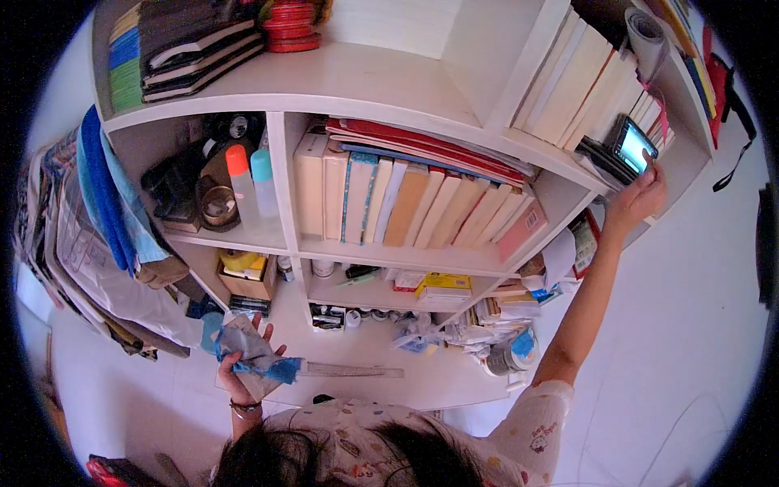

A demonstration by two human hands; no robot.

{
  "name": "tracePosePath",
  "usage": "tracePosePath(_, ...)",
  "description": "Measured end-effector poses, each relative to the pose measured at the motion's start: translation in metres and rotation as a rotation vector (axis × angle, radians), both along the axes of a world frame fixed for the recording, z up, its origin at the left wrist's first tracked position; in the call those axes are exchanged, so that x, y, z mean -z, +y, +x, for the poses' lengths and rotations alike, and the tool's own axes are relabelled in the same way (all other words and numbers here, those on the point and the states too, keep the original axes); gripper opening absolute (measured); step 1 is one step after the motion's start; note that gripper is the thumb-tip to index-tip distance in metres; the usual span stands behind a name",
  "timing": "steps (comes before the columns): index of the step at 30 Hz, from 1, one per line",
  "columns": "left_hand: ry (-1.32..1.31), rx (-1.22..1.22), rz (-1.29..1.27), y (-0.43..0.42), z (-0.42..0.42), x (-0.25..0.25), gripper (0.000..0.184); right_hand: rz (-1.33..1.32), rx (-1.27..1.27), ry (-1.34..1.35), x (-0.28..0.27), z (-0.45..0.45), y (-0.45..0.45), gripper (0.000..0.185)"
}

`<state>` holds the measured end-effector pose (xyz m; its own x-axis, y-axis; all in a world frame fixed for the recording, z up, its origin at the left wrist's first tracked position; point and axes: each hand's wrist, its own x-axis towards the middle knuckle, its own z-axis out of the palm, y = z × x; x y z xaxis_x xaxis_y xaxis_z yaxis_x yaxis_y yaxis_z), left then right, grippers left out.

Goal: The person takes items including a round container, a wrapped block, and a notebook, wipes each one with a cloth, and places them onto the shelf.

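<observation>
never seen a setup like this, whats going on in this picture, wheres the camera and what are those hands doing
There is no machine here: these are a person's own bare hands, seen from one camera worn on the head, looking forward and down. The bent, round view comes from a wide lens. The left hand holds a grey-and-blue cloth against a flat pale object. The right hand reaches to a phone with a lit screen; whether it grips it is unclear. Ahead stands a white shelf unit with a row of books and capped bottles. A long grey strip lies on the lowest surface.
</observation>
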<state>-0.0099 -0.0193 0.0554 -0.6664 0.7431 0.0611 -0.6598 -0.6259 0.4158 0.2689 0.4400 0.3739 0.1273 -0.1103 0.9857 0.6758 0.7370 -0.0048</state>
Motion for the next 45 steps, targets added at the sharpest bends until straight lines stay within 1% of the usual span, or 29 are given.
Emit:
tracePosePath(2,-0.004,-0.013,-0.028,0.0,0.001,0.0,0.076,-0.004,0.036,-0.025,-0.002,0.001,0.005,0.054)
tracePosePath(5,0.003,-0.035,-0.044,0.002,0.002,0.0,0.076,0.063,0.07,-0.007,0.005,-0.001,0.005,0.048)
tracePosePath(7,0.01,-0.059,-0.059,0.003,0.002,0.005,0.075,-0.04,-0.17,0.057,0.032,-0.014,-0.025,0.04)
tracePosePath(9,0.016,-0.084,-0.075,0.002,0.003,0.008,0.074,-0.131,0.072,-0.255,0.068,-0.017,-0.06,0.029)
tracePosePath(10,0.01,-0.06,-0.086,0.001,0.004,0.007,0.073,-0.128,0.072,-0.257,0.072,-0.014,-0.06,0.029)
tracePosePath(12,0.008,-0.036,-0.091,0.005,0.004,0.007,0.073,0.116,0.207,-0.378,0.074,-0.011,-0.057,0.023)
tracePosePath(13,0.001,-0.016,-0.083,0.004,0.004,0.006,0.072,0.113,0.21,-0.377,0.063,-0.01,-0.052,0.023)
tracePosePath(15,-0.001,0.008,-0.075,0.004,0.004,0.006,0.07,-0.08,0.014,0.011,0.022,-0.007,-0.027,0.029)
tracePosePath(17,0.001,-0.036,-0.132,0.005,0.005,0.003,0.07,-0.027,0.03,0.024,0.002,0.013,0.005,0.035)
tracePosePath(18,0.005,-0.032,-0.131,0.005,0.006,0.002,0.07,-0.026,0.035,0.027,-0.003,0.024,0.02,0.035)
tracePosePath(20,-0.041,-0.048,-0.098,0.007,0.009,0.0,0.067,-0.04,0.128,0.055,-0.01,0.04,0.044,0.04)
tracePosePath(21,-0.042,-0.045,-0.095,0.008,0.009,0.0,0.067,-0.036,0.131,0.054,-0.015,0.042,0.048,0.04)
tracePosePath(23,-0.001,-0.03,-0.124,0.007,0.008,0.0,0.069,0.021,0.163,-0.177,-0.023,0.046,0.055,0.042)
tracePosePath(24,-0.002,-0.029,-0.125,0.008,0.009,0.0,0.069,0.02,0.165,-0.178,-0.027,0.046,0.056,0.042)
tracePosePath(26,-0.034,-0.031,-0.098,0.009,0.008,0.001,0.068,-0.05,0.096,-0.342,-0.033,0.046,0.056,0.044)
tracePosePath(27,-0.035,-0.03,-0.099,0.009,0.006,0.006,0.068,-0.051,0.097,-0.343,-0.031,0.045,0.056,0.044)
tracePosePath(29,-0.065,0.032,-0.065,0.006,-0.002,0.018,0.068,-0.003,0.13,-0.232,-0.026,0.039,0.055,0.043)
tracePosePath(30,-0.064,0.032,-0.065,0.008,0.001,0.012,0.068,-0.003,0.131,-0.232,-0.023,0.04,0.057,0.043)
tracePosePath(32,-0.054,-0.067,-0.135,0.015,0.01,-0.007,0.065,0.044,0.153,-0.208,-0.019,0.044,0.06,0.041)
tracePosePath(33,-0.054,-0.066,-0.134,0.016,0.009,-0.007,0.065,0.045,0.154,-0.209,-0.019,0.043,0.057,0.041)
tracePosePath(35,-0.04,-0.047,-0.121,0.016,0.006,-0.002,0.065,0.079,0.085,-0.184,-0.018,0.042,0.051,0.037)
tracePosePath(38,-0.056,0.027,-0.09,0.012,-0.004,0.015,0.065,0.092,0.126,-0.155,-0.018,0.04,0.046,0.038)
tracePosePath(41,-0.05,-0.026,-0.104,0.018,0.004,-0.001,0.067,0.065,0.14,-0.217,-0.017,0.039,0.041,0.038)
tracePosePath(45,-0.049,-0.049,-0.139,0.018,0.002,0.002,0.067,0.088,0.157,-0.241,-0.017,0.035,0.033,0.04)
